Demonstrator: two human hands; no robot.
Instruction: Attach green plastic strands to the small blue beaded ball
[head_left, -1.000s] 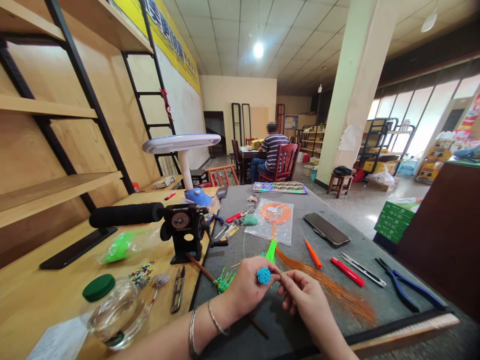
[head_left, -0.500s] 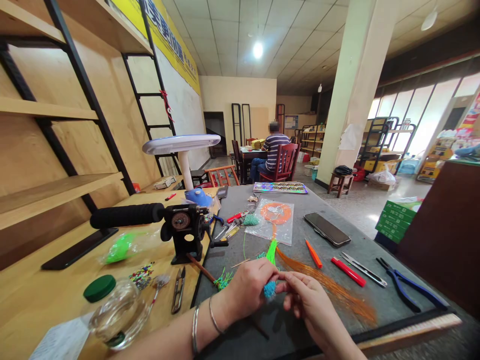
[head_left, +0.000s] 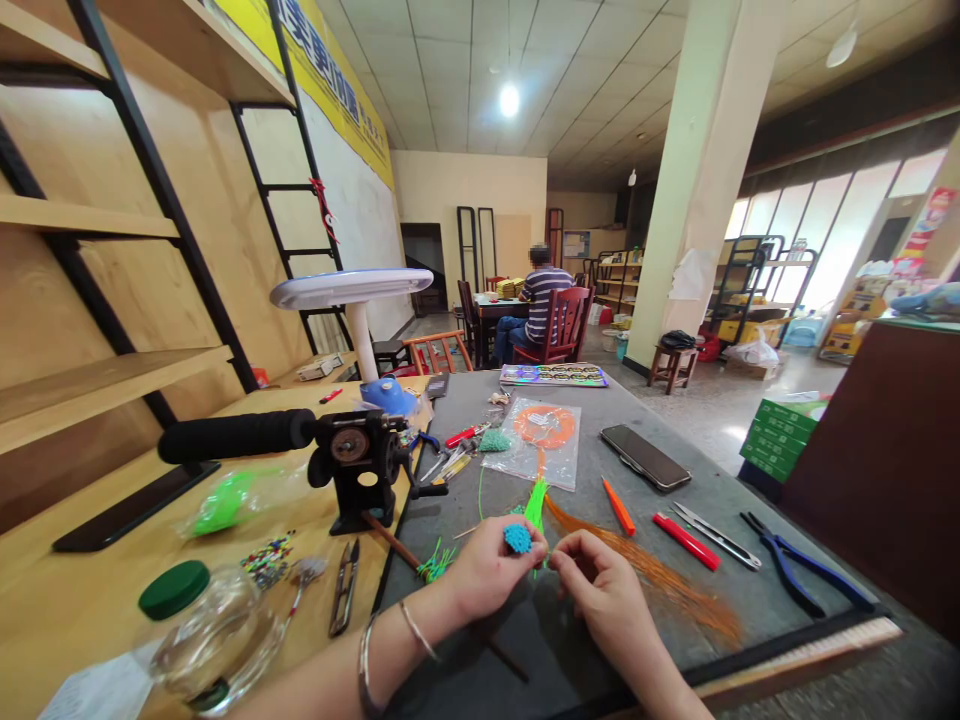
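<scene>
My left hand (head_left: 486, 572) is closed around a bright blue knobbly bundle (head_left: 517, 539), whose rounded end shows above the fingers. Close beside it, my right hand (head_left: 600, 588) has thumb and forefinger pinched together; whatever lies between them is too small to make out. Just beyond the hands is a bunch of bright green strands (head_left: 535, 505). Long orange-brown fibres (head_left: 660, 568) stretch to the right from there. A thin wooden stick (head_left: 394, 540) with green strands at its end (head_left: 435, 562) lies left of my left hand.
A black hand-crank device (head_left: 360, 470) stands at the left, near a green-lidded jar (head_left: 217, 640). To the right lie a phone (head_left: 645, 457), an orange pen-like tool (head_left: 619, 506), a red marker (head_left: 685, 541), tweezers (head_left: 716, 535) and blue-handled pliers (head_left: 802, 560). A person (head_left: 541, 300) sits far back.
My left hand has turned, so the blue bundle's end now faces up toward me. The right hand has drawn slightly apart from it. The view has shifted a little to the right.
</scene>
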